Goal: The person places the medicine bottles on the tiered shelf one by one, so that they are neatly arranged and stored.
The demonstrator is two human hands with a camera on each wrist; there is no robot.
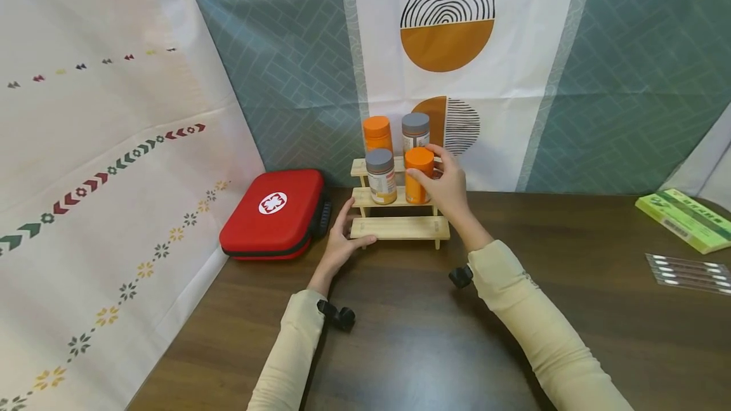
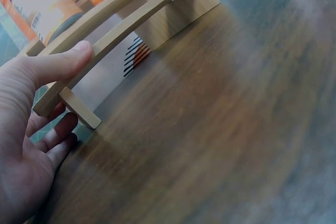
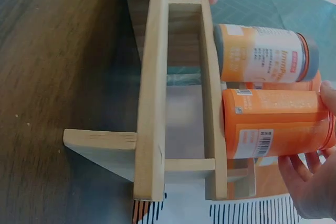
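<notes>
A three-step wooden rack (image 1: 400, 228) stands against the back cloth. My left hand (image 1: 339, 247) holds its left end, the thumb on the lowest step (image 2: 131, 20) and the fingers around the side. On the middle step, my right hand (image 1: 450, 190) grips an orange pill bottle (image 3: 281, 121) near its cap, thumb on one side and fingers on the other. The bottle's base meets the step. Left of it stands a grey-capped bottle (image 1: 381, 176). Behind, on the top step, are an orange bottle (image 1: 377, 133) and another grey-capped bottle (image 1: 415, 132), both partly hidden.
A red first-aid case (image 1: 274, 214) lies left of the rack on the dark wooden table (image 1: 411, 335). At the far right are a green box (image 1: 685, 217) and a clear pack of cotton swabs (image 1: 691, 273). Patterned cloths hang behind and at the left.
</notes>
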